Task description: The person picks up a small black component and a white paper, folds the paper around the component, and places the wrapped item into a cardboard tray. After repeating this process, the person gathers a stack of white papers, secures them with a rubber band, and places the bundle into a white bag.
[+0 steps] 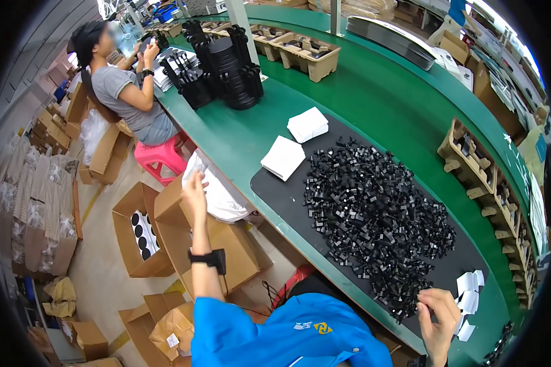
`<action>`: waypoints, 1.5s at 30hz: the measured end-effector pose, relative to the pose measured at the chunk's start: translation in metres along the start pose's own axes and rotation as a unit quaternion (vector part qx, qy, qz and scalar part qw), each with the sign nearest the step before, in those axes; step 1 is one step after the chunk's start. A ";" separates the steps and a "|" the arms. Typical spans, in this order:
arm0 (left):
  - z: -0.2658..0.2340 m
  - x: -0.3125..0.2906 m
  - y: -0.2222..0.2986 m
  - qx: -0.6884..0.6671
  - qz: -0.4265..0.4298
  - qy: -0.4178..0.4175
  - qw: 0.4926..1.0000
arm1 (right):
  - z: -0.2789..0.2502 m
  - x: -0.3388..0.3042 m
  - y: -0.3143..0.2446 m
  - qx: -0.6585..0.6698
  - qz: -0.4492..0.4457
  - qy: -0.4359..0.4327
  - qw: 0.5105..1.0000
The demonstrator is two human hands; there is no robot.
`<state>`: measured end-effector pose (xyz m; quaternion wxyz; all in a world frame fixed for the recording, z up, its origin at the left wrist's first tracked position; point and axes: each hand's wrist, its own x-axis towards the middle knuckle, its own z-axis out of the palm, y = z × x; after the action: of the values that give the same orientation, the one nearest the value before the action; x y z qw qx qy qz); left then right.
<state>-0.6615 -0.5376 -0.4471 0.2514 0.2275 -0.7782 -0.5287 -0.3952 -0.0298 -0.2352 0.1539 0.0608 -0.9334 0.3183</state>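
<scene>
My left hand [194, 193] is raised over a cardboard box [217, 244] beside the bench, in front of a white plastic bag [223, 199] draped at the box's opening. Its fingers look loosely apart, with nothing visible in them. At the near right end of a large heap of small black plastic parts [373, 214], my right hand [441, 315] has its thumb and fingers curled together. Whatever lies between those fingertips is too small to make out. Folded white cards [468, 300] lie just right of that hand. A black mat [278, 192] lies under the heap.
Two stacks of white cards [283, 158] [308, 125] sit left of the heap. Black round parts [229, 73] are piled farther along the bench. Tan trays [309, 58] line the green belt [373, 92]. A person [125, 92] sits at left on a pink stool [159, 160]; open cartons [142, 229] stand on the floor.
</scene>
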 end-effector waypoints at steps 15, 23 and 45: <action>0.003 0.011 -0.126 0.236 -0.021 -0.040 0.971 | -0.003 -0.004 0.003 -0.019 0.056 -0.006 0.998; -0.016 -0.084 -0.120 0.227 0.020 -0.145 0.963 | -0.012 -0.035 0.002 0.082 0.051 -0.190 0.977; -0.078 -0.006 -0.217 0.101 -0.046 -0.206 0.972 | 0.294 -0.026 0.012 0.035 -0.083 -0.532 0.842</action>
<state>-0.5883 -0.6621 -0.6274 0.0367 0.1732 -0.8514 -0.4937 -0.4465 -0.1998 -0.4709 -0.3429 0.3035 -0.8514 0.2559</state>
